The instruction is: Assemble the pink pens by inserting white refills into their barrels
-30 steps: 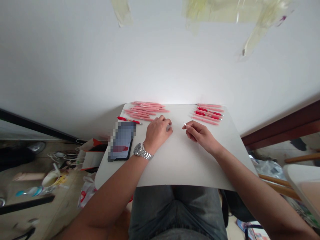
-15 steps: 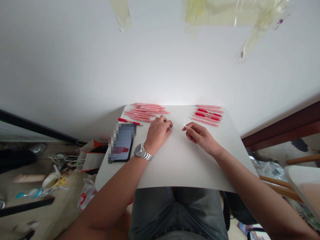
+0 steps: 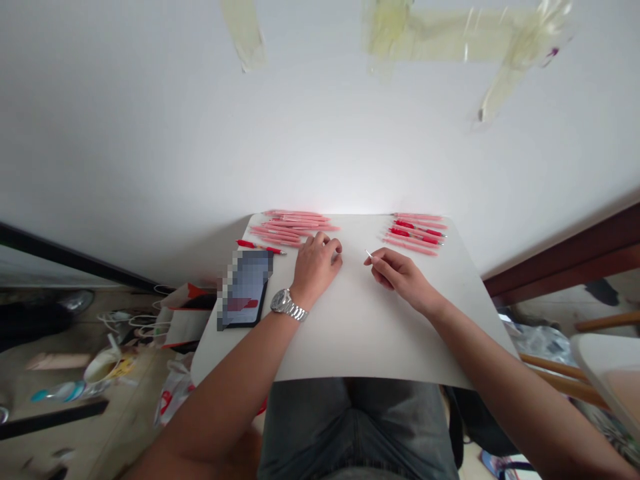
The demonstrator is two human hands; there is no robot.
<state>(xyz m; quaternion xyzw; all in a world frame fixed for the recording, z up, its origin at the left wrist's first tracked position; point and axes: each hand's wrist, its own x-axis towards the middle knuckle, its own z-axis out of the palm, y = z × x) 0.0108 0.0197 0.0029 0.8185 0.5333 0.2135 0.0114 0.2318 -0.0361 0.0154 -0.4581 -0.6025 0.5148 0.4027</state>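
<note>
My right hand (image 3: 395, 272) pinches a thin white stick (image 3: 369, 253) between thumb and forefinger, over the middle of the white table (image 3: 350, 333). Its tip points up and to the left; the rest is hidden by the fingers. Opposite it, my left hand (image 3: 316, 267) rests with curled fingers at the near edge of a pile of pink pens (image 3: 290, 227). Whatever lies inside those fingers is too small to make out. A silver watch (image 3: 287, 305) is on my left wrist.
On the right lies a second group of pink pens (image 3: 415, 250) with red pens (image 3: 417, 235) among them. A lone red pen (image 3: 260, 247) sits above a phone (image 3: 245, 290) at the left. Behind the table rises a white wall (image 3: 320, 133); bags and a bottle (image 3: 60, 391) crowd the floor.
The view has tilted up slightly, so the table sits a little lower. My left fingers have shifted slightly; the right hand keeps its pinch on the white stick.
</note>
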